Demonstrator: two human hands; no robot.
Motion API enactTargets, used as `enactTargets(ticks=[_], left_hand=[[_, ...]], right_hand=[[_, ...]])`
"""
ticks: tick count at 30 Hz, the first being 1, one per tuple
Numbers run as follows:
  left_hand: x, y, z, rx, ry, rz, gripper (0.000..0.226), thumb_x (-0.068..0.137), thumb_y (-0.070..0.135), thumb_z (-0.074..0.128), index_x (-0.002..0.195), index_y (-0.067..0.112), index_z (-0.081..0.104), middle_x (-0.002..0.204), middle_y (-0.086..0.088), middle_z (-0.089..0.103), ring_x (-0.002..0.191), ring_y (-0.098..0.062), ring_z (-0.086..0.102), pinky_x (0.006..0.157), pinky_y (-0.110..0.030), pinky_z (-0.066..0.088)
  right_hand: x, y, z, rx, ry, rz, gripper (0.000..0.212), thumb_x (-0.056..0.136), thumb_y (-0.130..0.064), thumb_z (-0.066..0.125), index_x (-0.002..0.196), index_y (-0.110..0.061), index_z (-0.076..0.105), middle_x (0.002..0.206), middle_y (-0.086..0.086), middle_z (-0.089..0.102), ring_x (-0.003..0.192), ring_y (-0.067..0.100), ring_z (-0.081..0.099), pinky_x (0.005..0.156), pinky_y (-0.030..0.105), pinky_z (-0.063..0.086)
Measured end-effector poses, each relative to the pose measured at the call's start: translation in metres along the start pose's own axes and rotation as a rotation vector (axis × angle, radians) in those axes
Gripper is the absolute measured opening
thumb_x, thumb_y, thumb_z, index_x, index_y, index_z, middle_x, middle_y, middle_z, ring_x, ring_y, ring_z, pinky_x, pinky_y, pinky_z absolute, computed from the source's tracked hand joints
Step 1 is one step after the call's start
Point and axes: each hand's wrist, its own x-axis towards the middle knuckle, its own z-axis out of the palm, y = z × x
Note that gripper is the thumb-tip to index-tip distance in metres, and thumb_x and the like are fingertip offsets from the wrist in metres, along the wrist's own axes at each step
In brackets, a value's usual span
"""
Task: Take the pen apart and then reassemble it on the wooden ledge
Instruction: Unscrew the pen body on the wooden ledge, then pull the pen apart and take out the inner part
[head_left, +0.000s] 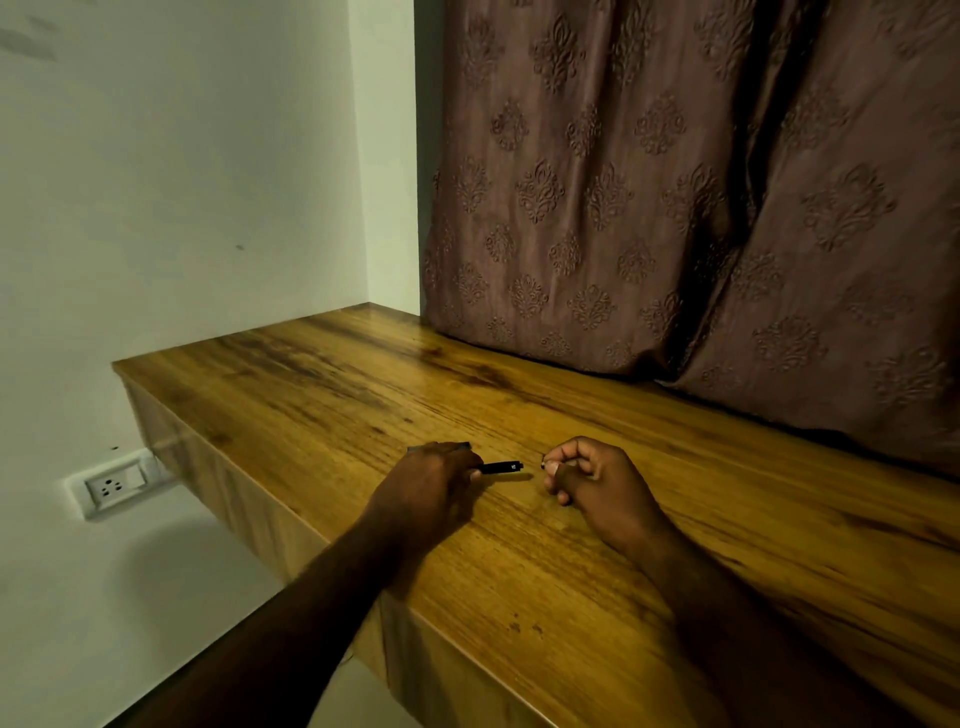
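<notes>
A short black pen barrel (501, 467) sticks out to the right from my left hand (434, 480), which grips it low over the wooden ledge (363, 395). A dark end of another pen piece (457, 445) shows just beyond my left knuckles. A short gap to the right, my right hand (587, 475) is curled with fingertips pinched on a small dark pen part (543, 460) that is mostly hidden. Both hands rest on the ledge.
A brown patterned curtain (675, 208) hangs down onto the back of the ledge. A pale wall (182, 182) closes the left side, with a white socket plate (117, 483) below the ledge's left front edge.
</notes>
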Motion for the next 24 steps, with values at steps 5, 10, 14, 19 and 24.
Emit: enactTargets(ticks=[5, 10, 14, 19, 24], left_hand=[[0.001, -0.001, -0.002, 0.048, -0.004, -0.042, 0.020, 0.086, 0.025, 0.054, 0.087, 0.015, 0.071, 0.075, -0.004, 0.066, 0.066, -0.020, 0.057, 0.060, -0.031, 0.048], [-0.001, -0.006, -0.001, 0.072, -0.062, -0.087, 0.031, 0.080, 0.029, 0.048, 0.094, 0.017, 0.073, 0.086, -0.006, 0.069, 0.079, -0.023, 0.061, 0.069, -0.034, 0.051], [-0.002, -0.007, -0.003, 0.083, -0.103, -0.087, 0.035, 0.075, 0.032, 0.046, 0.094, 0.022, 0.073, 0.089, -0.005, 0.070, 0.084, -0.025, 0.063, 0.073, -0.037, 0.053], [-0.001, -0.004, -0.005, 0.088, -0.119, -0.107, 0.041, 0.074, 0.038, 0.042, 0.096, 0.023, 0.074, 0.090, -0.006, 0.066, 0.085, -0.025, 0.062, 0.074, -0.037, 0.052], [-0.001, -0.002, -0.007, 0.092, -0.117, -0.085, 0.043, 0.073, 0.036, 0.043, 0.097, 0.020, 0.075, 0.089, -0.006, 0.067, 0.083, -0.025, 0.063, 0.074, -0.034, 0.053]], right_hand=[[0.003, 0.009, -0.013, -0.323, 0.128, -0.066, 0.012, 0.089, -0.018, 0.062, 0.081, -0.025, 0.066, 0.077, -0.005, 0.067, 0.073, 0.013, 0.063, 0.069, 0.033, 0.051], [0.007, 0.015, -0.024, -0.454, 0.187, -0.020, 0.013, 0.086, -0.018, 0.067, 0.076, -0.026, 0.068, 0.078, -0.009, 0.068, 0.079, 0.010, 0.063, 0.072, 0.028, 0.050], [0.008, 0.014, -0.019, -0.513, 0.096, -0.027, 0.007, 0.084, -0.021, 0.071, 0.078, -0.025, 0.074, 0.077, -0.015, 0.063, 0.081, 0.009, 0.061, 0.078, 0.031, 0.051], [0.009, 0.013, -0.019, -0.506, 0.098, -0.032, 0.004, 0.083, -0.022, 0.073, 0.081, -0.022, 0.077, 0.072, -0.021, 0.057, 0.082, 0.010, 0.061, 0.080, 0.033, 0.051], [0.011, 0.013, -0.020, -0.492, 0.102, -0.010, 0.003, 0.081, -0.023, 0.075, 0.081, -0.022, 0.078, 0.068, -0.021, 0.056, 0.081, 0.009, 0.060, 0.081, 0.035, 0.053]])
